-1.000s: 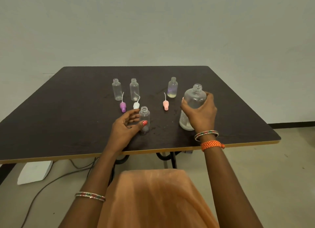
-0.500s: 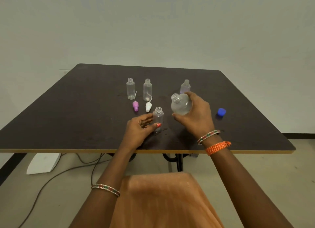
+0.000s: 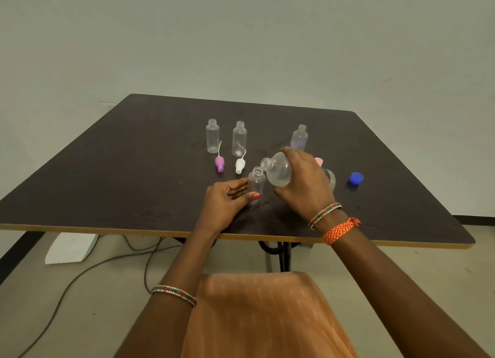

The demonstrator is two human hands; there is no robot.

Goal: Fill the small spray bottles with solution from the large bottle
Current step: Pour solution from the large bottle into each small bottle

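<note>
Over table: hands gripping bottles (uncapped)

Both arms are bare, with no sleeves, from the hands back to the lower edge of the view. The left hand has a thumbnail painted red, and on the left forearm sits a thin beaded bangle with red, green and silver parts. The right hand has at its wrist a similar beaded bangle and, just behind it, a woven orange thread band with a small knot on the outer side; over the lap lies an orange cloth with fine vertical stripes.
</note>
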